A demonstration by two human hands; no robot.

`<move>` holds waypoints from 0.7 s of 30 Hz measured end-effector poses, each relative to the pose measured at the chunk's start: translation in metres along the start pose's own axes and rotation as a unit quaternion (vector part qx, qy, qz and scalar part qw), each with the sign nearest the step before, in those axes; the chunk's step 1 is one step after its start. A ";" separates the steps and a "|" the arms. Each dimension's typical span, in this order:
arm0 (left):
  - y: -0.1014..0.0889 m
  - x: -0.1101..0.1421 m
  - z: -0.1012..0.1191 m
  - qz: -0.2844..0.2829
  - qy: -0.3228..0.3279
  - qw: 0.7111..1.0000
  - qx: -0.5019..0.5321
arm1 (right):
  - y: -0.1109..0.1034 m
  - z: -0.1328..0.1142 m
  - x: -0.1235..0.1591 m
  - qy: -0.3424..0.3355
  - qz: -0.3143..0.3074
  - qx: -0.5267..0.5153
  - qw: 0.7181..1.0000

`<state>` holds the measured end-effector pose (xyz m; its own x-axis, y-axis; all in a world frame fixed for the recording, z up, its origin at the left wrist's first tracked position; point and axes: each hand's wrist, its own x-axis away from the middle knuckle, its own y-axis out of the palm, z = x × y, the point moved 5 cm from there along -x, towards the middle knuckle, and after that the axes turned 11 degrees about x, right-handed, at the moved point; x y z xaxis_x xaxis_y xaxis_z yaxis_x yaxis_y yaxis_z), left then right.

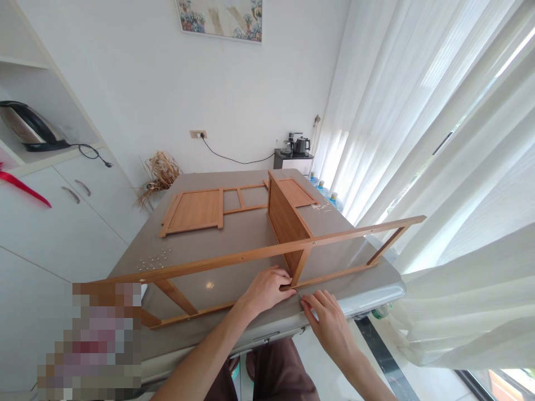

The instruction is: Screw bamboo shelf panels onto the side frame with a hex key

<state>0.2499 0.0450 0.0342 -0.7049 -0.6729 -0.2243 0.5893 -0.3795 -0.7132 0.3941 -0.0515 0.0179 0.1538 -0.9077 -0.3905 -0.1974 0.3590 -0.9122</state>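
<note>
While my left hand [267, 287] grips the frame [300, 267], my right hand [328, 317]'s pinching some metal bit [298, 295] right beside those fingers.

Grey table [242, 236] with wooden frames [246, 256], panels [194, 210], apparently screws [155, 259].

You have two bare hands, one left hand [270, 287] and one right hand [326, 312], and one thin silver metal pin [299, 296]. Before you are one long light-brown wooden frame [251, 254] on edge, one upright rectangular brown wooden panel [288, 223], two curved silver metal cabinet handles [71, 194], two electric kettles [30, 127] and many tiny silver metal pieces [153, 260], too small to count surely.
</note>
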 end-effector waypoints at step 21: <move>0.003 0.001 -0.004 0.010 0.022 1.000 0.001 | -0.011 -0.015 -0.012 -0.143 -0.012 0.158 0.977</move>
<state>0.2496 0.0458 0.0287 -0.7099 -0.6515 -0.2675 0.6038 -0.3675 -0.7073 0.3794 -0.0478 0.0346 0.4287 -0.8346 -0.3461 0.1118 0.4291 -0.8963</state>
